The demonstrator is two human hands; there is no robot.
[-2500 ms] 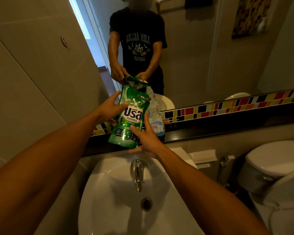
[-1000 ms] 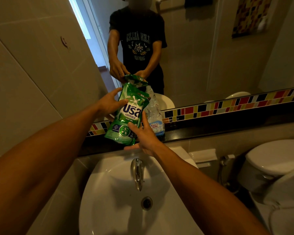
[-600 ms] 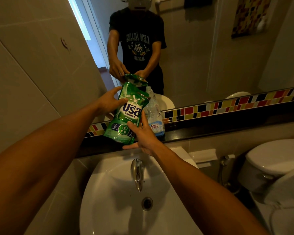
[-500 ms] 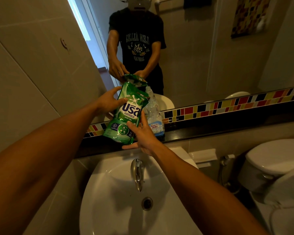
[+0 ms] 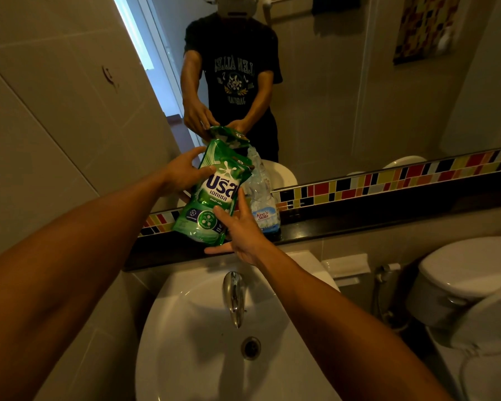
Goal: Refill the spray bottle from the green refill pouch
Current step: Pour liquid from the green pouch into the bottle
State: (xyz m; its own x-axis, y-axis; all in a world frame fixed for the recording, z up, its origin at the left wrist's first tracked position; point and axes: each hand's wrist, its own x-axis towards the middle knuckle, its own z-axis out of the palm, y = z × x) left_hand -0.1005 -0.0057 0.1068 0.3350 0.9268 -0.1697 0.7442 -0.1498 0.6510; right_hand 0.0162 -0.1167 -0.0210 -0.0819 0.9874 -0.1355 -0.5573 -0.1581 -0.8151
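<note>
Head view, over the white washbasin (image 5: 185, 342), looking down both bare forearms. Green refill pouch (image 5: 214, 195) up in the air above the black ledge (image 5: 359, 224), tipped with its top leaning right toward the bottle. Left hand (image 5: 182, 175) clasping the pouch's upper left edge, thumb lying across the front near the white splash logo. Right hand (image 5: 240, 230) cupping the lower right corner from below, index finger pressed on the printed front, other fingers spread under the base. Both hands closed on the pouch, neither one loose.

Clear plastic bottle (image 5: 262, 204) standing upright on the ledge just behind and right of the pouch, blue and white "King's Stella" label facing out. Bottle neck partly hidden by the pouch's top corner; whether spout and neck are touching, cannot tell. No liquid stream made out at this size.

Chrome tap (image 5: 234, 296) straight below the right hand, drain (image 5: 250, 347) beneath it. Strip of coloured mosaic tiles (image 5: 388, 180) running along the base of the mirror (image 5: 330, 82), mirror showing the same two-handed hold from the front. White toilet (image 5: 469, 273) off to the right, lid down.
</note>
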